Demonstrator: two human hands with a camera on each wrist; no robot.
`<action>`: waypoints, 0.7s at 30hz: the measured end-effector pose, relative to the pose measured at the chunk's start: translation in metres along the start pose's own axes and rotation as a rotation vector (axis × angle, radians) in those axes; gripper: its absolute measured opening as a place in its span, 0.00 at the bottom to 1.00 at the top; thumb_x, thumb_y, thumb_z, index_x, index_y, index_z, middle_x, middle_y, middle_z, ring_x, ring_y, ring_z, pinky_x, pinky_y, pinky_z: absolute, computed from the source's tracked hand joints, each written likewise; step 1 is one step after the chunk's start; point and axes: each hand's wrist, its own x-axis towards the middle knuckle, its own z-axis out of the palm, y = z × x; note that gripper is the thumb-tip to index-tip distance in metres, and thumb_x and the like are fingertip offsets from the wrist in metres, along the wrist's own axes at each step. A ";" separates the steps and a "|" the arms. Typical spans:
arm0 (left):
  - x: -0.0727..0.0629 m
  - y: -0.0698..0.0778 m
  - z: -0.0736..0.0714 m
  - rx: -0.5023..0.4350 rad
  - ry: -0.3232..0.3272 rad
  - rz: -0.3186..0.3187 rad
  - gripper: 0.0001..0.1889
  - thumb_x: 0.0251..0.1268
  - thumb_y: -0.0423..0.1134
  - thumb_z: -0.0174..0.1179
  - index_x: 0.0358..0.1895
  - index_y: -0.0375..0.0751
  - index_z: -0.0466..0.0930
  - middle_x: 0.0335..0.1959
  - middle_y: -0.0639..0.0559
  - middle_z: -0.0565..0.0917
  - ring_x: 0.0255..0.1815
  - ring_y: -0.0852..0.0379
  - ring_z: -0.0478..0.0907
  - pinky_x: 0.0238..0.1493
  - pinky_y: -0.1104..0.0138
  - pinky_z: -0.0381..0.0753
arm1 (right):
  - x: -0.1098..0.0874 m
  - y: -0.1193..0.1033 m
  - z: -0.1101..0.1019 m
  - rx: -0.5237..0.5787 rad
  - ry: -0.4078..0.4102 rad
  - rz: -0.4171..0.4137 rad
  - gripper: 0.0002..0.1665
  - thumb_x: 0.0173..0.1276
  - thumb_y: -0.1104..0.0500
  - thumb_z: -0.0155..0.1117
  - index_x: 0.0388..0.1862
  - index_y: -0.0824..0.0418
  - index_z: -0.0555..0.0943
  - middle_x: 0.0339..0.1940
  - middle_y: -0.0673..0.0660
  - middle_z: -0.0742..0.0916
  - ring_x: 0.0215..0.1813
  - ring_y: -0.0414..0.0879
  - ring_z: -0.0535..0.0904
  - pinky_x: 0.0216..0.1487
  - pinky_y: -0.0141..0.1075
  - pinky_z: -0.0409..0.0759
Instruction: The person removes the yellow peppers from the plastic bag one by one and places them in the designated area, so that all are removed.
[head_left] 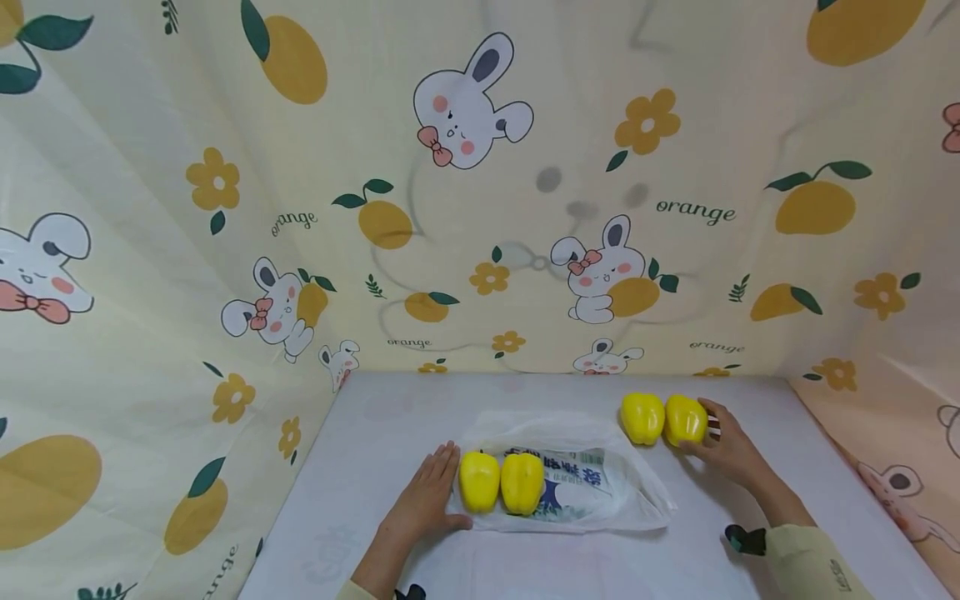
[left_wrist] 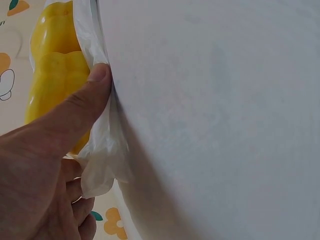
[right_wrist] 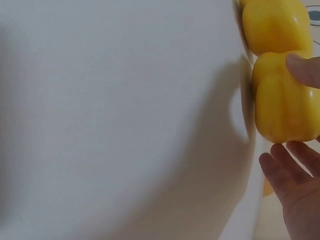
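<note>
Two yellow bell peppers (head_left: pixel 478 482) lie side by side on the left part of a white printed plastic bag (head_left: pixel 615 492). My left hand (head_left: pixel 429 496) rests at the bag's left end, fingers straight beside the peppers. In the left wrist view its thumb (left_wrist: pixel 92 95) touches the bag's edge. Farther right, beyond the bag, two more yellow bell peppers sit close together. With thumb and fingers my right hand (head_left: pixel 723 446) holds the rightmost pepper (head_left: pixel 686 421) from its right side. The other pepper (head_left: pixel 642 418) stands just left of it, near the bag's back corner.
The table (head_left: pixel 360 433) has a pale white cover. A cream curtain (head_left: pixel 480 208) printed with rabbits and oranges rises behind it and along both sides. Dark wrist straps (head_left: pixel 745 540) show at my sleeves.
</note>
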 end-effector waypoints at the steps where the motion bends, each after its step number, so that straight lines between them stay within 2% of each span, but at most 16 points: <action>1: 0.000 0.000 0.000 0.001 -0.001 -0.001 0.63 0.57 0.63 0.79 0.87 0.37 0.52 0.89 0.42 0.53 0.89 0.45 0.50 0.88 0.49 0.50 | 0.000 0.000 0.000 0.004 -0.001 0.000 0.66 0.71 0.50 0.77 0.86 0.74 0.41 0.77 0.85 0.58 0.72 0.83 0.62 0.72 0.76 0.68; 15: 0.000 0.001 0.000 -0.012 0.002 -0.006 0.63 0.56 0.62 0.80 0.87 0.37 0.52 0.89 0.42 0.53 0.89 0.45 0.50 0.88 0.49 0.51 | 0.001 0.009 0.005 0.020 -0.002 -0.034 0.65 0.71 0.53 0.77 0.85 0.75 0.41 0.76 0.85 0.60 0.72 0.83 0.63 0.73 0.74 0.67; 21: 0.001 -0.001 0.000 -0.011 0.013 0.007 0.63 0.57 0.62 0.79 0.87 0.36 0.52 0.89 0.41 0.53 0.89 0.44 0.51 0.88 0.48 0.51 | -0.001 0.008 0.006 0.010 0.003 -0.032 0.67 0.71 0.53 0.78 0.86 0.74 0.38 0.76 0.87 0.59 0.72 0.84 0.63 0.73 0.75 0.67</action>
